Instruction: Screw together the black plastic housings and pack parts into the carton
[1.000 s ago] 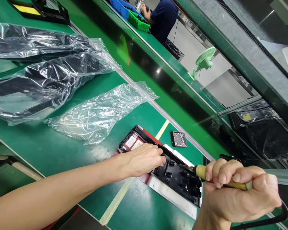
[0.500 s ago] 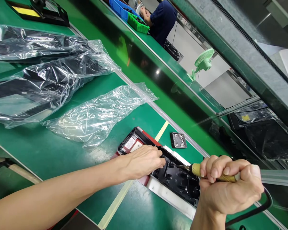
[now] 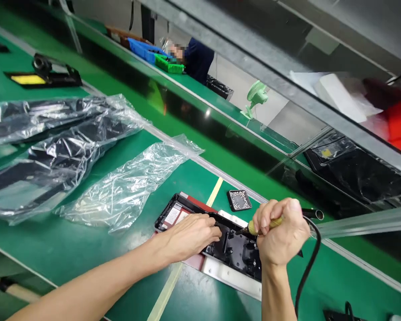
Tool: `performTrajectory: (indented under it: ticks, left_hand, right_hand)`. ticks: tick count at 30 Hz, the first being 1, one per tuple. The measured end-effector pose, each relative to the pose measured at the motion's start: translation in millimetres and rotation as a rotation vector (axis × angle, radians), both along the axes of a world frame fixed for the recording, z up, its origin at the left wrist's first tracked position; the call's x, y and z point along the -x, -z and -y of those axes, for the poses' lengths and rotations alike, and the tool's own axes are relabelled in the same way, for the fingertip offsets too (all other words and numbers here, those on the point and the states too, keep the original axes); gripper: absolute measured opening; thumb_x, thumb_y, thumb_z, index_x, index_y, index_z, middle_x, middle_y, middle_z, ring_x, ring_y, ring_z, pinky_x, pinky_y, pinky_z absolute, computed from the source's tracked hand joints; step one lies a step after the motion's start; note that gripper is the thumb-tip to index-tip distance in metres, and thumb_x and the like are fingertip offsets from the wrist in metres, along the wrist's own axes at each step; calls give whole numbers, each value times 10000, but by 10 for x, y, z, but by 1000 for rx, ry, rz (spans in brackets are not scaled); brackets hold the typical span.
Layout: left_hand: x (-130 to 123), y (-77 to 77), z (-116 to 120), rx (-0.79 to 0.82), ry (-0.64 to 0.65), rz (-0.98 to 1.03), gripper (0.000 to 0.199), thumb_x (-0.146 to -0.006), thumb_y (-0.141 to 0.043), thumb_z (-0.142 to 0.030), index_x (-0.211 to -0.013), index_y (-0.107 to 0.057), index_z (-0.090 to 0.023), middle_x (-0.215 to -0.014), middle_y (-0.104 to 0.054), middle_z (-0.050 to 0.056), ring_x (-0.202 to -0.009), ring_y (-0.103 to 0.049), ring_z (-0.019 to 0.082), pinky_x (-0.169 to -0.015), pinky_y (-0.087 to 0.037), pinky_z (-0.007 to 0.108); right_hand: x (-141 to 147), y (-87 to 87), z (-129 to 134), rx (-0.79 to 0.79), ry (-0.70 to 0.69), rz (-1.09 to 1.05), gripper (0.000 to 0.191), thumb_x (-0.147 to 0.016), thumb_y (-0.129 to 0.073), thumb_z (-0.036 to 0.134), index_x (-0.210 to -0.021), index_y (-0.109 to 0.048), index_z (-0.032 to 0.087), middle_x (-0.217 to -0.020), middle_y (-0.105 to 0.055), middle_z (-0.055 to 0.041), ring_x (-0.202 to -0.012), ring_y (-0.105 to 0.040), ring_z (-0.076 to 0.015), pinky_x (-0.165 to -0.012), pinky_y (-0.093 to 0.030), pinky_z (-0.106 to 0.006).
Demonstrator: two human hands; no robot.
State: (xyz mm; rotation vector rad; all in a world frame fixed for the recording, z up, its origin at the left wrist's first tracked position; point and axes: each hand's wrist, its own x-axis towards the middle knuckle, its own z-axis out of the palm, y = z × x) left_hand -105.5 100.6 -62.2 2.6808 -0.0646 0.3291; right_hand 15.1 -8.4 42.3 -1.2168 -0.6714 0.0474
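Housing (image 3: 234,250) lies beneath the left hand (image 3: 194,235), presumably steadied, grip unclear; right hand (image 3: 282,232) clamps yellow-handled tool (image 3: 252,227), tip leftward.

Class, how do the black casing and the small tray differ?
The casing is long; the tray is small and squarish. The left hand partly covers the casing; the tray shows whole. The tray holds many shiny bits; the casing shows no such pile. Both are open-topped.
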Motion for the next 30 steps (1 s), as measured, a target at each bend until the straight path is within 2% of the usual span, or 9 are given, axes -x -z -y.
performTrajectory:
  ticks: [4,7,10,14,16,19,23,26,30]
  left_hand:
    - [16,-103,-5,90,7,17,284,-1068,-476,-355,-1088,-728,-226,-908,-664,29,-860,-646,192,-741,-464,303]
    - [-21,-309,38,228,-50,68,385,-1091,-398,-388,-944,-695,-192,-900,-642,33,-865,-605,181,-793,-448,304]
    - [-136,-587,136,448,-164,98,439,-1090,-351,-477,-838,-572,-193,-816,-582,0,-754,-527,160,-729,-418,302]
    - [-361,-833,287,761,-200,183,445,-1081,-284,-565,-907,-500,-218,-858,-598,-9,-789,-552,161,-780,-463,310]
    - [-461,-874,344,794,-206,222,478,-1075,-249,-593,-948,-521,-220,-950,-630,26,-886,-582,183,-884,-488,351]
    - [-570,-894,397,833,-174,265,564,-1071,-185,-607,-1070,-584,-208,-1153,-648,93,-1099,-584,224,-1034,-470,416]
    - [-665,-910,446,1011,-86,283,656,-1059,-131,-638,-1184,-591,-187,-1279,-632,125,-1239,-562,238,-1093,-457,432]
    - [-736,-935,498,1101,-128,348,656,-1046,-172,-678,-1163,-583,-181,-1261,-640,116,-1237,-568,230,-1109,-445,415]
    - [-836,-1014,578,1102,-154,417,680,-1010,-197,-743,-958,-588,-188,-1069,-684,97,-1090,-627,237,-1008,-509,394]
  right_hand:
    - [-35,63,23,-28,-56,-28,457,-987,-537,470,-619,-480,205,-467,-446,53,-362,-353,-84,-325,-279,-224]
    - [-60,108,48,-19,-85,-47,483,-998,-498,508,-624,-486,203,-482,-459,45,-379,-367,-84,-349,-289,-226]
    - [-85,139,74,31,-96,-26,503,-1010,-478,502,-613,-494,194,-509,-478,35,-420,-401,-82,-407,-335,-226]
    - [-102,158,101,83,-149,61,486,-1023,-459,473,-624,-497,197,-589,-490,28,-521,-445,-98,-530,-421,-245]
    - [-96,145,115,90,-137,113,454,-1024,-461,466,-659,-514,202,-658,-515,12,-614,-485,-120,-596,-439,-259]
    - [-78,91,151,131,-110,191,402,-1033,-441,454,-787,-638,205,-812,-582,-25,-808,-557,-159,-737,-464,-290]
    - [-91,0,221,300,-30,344,392,-1045,-389,460,-1064,-736,277,-1114,-588,-61,-1029,-572,-198,-907,-466,-353]
    - [-151,-38,267,426,70,450,409,-1043,-372,481,-1134,-743,334,-1237,-572,-62,-1151,-534,-234,-990,-427,-415]
    - [-226,-56,295,455,143,567,409,-1047,-358,465,-1175,-730,353,-1240,-628,-53,-1172,-541,-247,-999,-383,-448]
